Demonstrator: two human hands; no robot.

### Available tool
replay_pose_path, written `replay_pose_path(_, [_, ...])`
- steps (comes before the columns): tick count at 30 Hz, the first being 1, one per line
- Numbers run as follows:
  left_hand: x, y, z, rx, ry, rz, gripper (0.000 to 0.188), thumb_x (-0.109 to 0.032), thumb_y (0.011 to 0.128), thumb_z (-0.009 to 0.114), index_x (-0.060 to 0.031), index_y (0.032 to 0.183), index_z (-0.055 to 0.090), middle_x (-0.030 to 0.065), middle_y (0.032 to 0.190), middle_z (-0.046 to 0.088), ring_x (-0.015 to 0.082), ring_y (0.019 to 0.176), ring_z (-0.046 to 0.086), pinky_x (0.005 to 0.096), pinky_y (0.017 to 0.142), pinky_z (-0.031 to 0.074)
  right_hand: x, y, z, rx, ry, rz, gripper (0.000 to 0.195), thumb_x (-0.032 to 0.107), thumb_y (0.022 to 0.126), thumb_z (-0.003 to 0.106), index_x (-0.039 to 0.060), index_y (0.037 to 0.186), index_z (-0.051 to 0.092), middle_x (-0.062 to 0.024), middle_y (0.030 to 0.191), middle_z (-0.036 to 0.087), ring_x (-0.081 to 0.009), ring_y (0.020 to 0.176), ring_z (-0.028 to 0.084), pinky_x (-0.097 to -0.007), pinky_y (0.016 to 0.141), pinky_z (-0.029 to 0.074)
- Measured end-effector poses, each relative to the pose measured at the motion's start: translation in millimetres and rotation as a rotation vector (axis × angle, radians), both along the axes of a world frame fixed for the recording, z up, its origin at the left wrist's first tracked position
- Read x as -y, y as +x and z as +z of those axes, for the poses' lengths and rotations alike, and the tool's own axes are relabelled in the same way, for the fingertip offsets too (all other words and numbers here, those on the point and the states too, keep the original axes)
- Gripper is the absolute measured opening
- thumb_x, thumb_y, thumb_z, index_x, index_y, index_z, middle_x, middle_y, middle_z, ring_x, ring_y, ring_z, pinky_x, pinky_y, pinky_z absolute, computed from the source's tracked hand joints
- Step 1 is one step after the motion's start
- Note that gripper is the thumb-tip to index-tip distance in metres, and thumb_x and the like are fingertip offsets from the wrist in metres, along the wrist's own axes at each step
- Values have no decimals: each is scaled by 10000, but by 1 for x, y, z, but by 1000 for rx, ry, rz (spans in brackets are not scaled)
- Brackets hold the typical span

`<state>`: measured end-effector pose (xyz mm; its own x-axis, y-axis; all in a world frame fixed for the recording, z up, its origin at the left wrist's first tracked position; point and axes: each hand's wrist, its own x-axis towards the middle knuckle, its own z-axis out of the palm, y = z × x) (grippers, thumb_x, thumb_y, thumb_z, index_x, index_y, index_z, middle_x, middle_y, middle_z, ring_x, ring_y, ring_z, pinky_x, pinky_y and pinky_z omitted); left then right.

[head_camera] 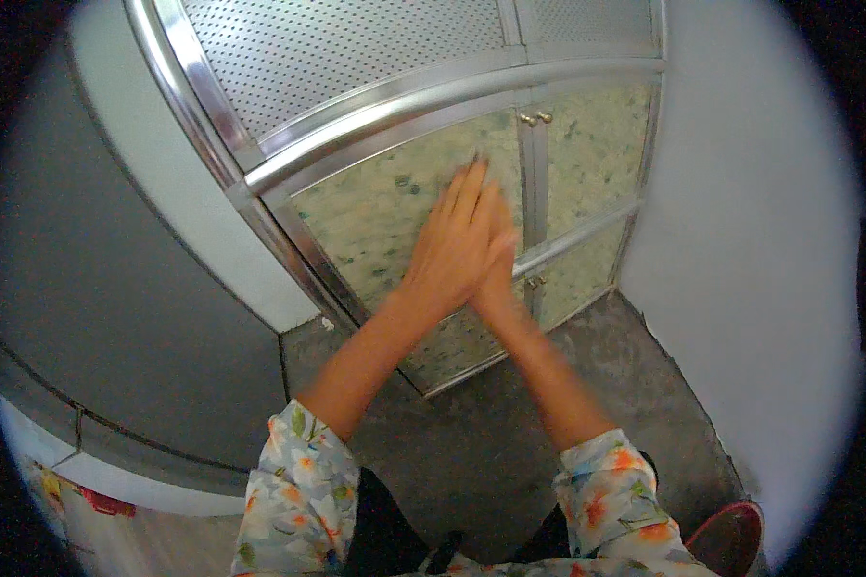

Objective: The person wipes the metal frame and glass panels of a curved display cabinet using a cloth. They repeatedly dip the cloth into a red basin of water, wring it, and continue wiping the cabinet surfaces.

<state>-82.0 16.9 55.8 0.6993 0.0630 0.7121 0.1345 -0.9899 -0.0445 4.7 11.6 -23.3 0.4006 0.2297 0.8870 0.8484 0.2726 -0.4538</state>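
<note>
My left hand (451, 245) and my right hand (501, 249) are pressed together palm to palm, fingers extended upward, at the middle of the view. The left one lies in front and covers much of the right one. Both are slightly blurred, and no object shows between them. Behind them stands a metal-framed cabinet (390, 119) with patterned yellow-green door panels (375, 209) and small paired knobs (536, 117). Floral sleeves (307, 479) cover my arms down to the forearms.
Perforated metal panels (346, 58) form the cabinet's upper part. A pale wall (743, 216) rises at the right, and a dark grey surface (137, 288) lies at the left. Below is a grey floor (462, 447). A red-rimmed container (729, 530) stands at the lower right.
</note>
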Motion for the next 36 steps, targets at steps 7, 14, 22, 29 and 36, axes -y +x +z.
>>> replay_pose_path(7, [-2, -65, -8, 245, 101, 412, 546, -285, 889, 532, 44, 1309, 412, 279, 1386, 335, 438, 1288, 324, 481, 1071, 277, 7, -46, 57, 158, -337, 185, 312, 152, 781, 550, -17, 1042, 574, -217, 1070, 554, -373, 1026, 514, -447, 940, 394])
replay_pose_path(14, [1, -110, -18, 335, 112, 441, 645, -363, 797, 636, 3, 1299, 463, 284, 1196, 433, 451, 1108, 416, 518, 985, 335, -29, -65, 60, 642, 78, 170, 340, 189, 688, 602, 26, 985, 626, -121, 1129, 573, -319, 1081, 518, -489, 1019, 358])
replay_pose_path(22, [-3, -43, 9, 208, 5, 102, 558, -327, 864, 561, -1, 1302, 447, 267, 1246, 431, 459, 1143, 420, 491, 1014, 334, -18, -19, 56, 135, 79, -45, 234, 162, 776, 609, 68, 987, 573, -140, 1009, 535, -364, 931, 509, -481, 827, 416])
replay_pose_path(29, [-22, -132, 9, 318, 85, 320, 731, -494, 900, 455, 72, 1354, 369, 297, 1270, 434, 483, 1202, 397, 493, 1033, 305, -39, -107, 54, 420, 175, 196, 315, 178, 731, 636, 57, 1017, 579, -130, 1023, 538, -339, 942, 522, -485, 919, 405])
replay_pose_path(36, [6, -185, -91, 109, -144, 492, 699, -378, 863, 586, 118, 1305, 368, 317, 1250, 404, 475, 1117, 425, 490, 976, 349, -9, -130, -5, 486, -128, 181, 369, 186, 701, 632, 52, 1044, 610, -108, 1038, 551, -308, 1003, 530, -497, 1002, 366])
